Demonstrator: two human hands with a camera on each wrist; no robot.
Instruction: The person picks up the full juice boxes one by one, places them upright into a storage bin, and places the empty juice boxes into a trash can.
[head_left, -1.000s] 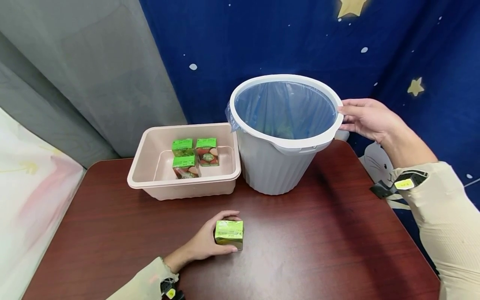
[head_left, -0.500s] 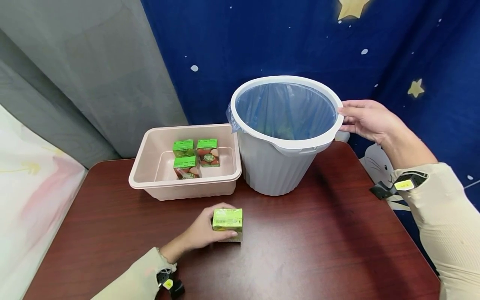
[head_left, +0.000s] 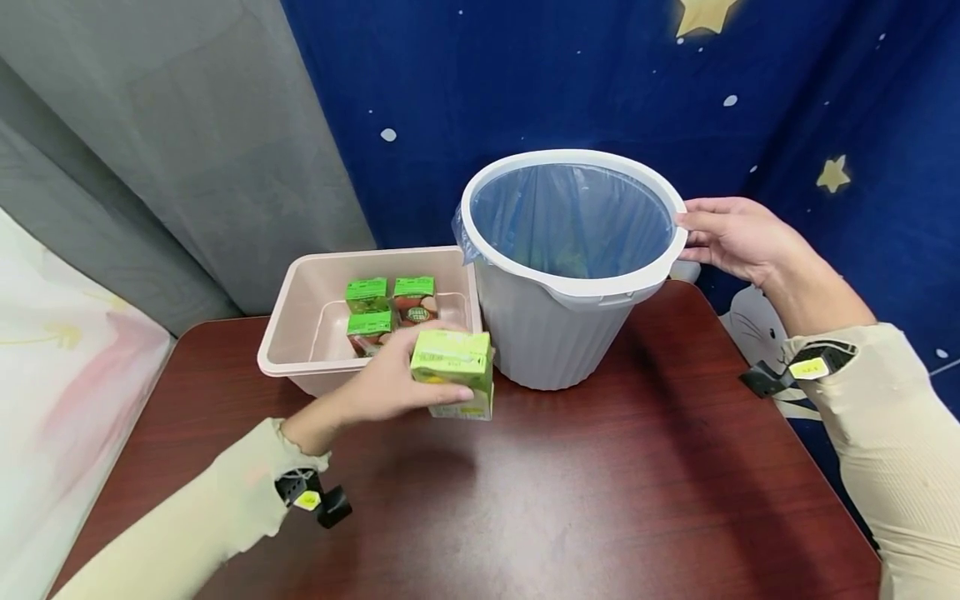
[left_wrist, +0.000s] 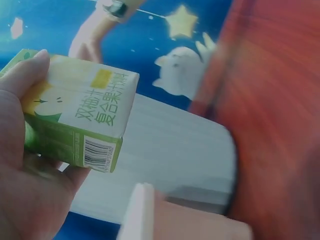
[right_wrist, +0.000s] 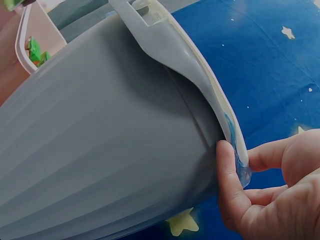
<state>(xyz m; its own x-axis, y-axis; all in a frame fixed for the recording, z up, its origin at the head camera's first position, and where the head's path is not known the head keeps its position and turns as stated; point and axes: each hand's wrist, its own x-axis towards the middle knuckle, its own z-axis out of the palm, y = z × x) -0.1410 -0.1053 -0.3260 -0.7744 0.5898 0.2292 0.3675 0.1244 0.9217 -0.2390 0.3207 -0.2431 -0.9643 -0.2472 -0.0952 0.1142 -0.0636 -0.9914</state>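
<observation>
My left hand (head_left: pixel 378 385) grips a green and white juice carton (head_left: pixel 452 371), thumb on its near side. It is held above the table, with a shadow below it, in front of the pink plastic tub (head_left: pixel 279 360). The left wrist view shows a barcode and fruit print on the carton (left_wrist: pixel 80 107). My right hand (head_left: pixel 738 237) pinches the rim of the white trash can (head_left: pixel 551 350) at its right side. In the right wrist view, fingers (right_wrist: pixel 227 160) and thumb lie on either side of that rim, by an edge of the blue liner (right_wrist: pixel 244 175).
Three small green-topped boxes (head_left: pixel 367 292) sit inside the tub, left of the trash can. A clear blue bag (head_left: pixel 570 217) lines the can, its edge hanging over the rim's left side. Curtains (head_left: pixel 420 75) hang behind the reddish-brown table (head_left: pixel 600 483).
My left hand has lifted the juice carton off the table and carried it away from me, toward the tub and trash can. The right hand stays at the can's rim.
</observation>
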